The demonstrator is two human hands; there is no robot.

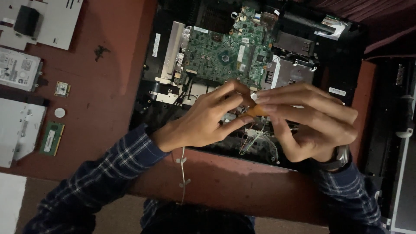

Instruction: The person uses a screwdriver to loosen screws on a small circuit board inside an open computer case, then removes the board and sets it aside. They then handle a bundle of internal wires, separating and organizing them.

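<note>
I had both hands together over the opened laptop (173, 108) — my left hand (203, 119) and right hand (312, 123) pinched a small orange piece (256, 111) between their fingertips, lying crosswise, equally near each.

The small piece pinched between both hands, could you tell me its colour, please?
Orange; the small piece shows best in the head view, between the fingertips.

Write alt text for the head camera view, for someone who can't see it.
Two hands, left and right, pinch a small orange piece together above an opened laptop with its green circuit board exposed. On the red-brown table to the left lie a hard drive, a memory stick and a coin cell.
</note>
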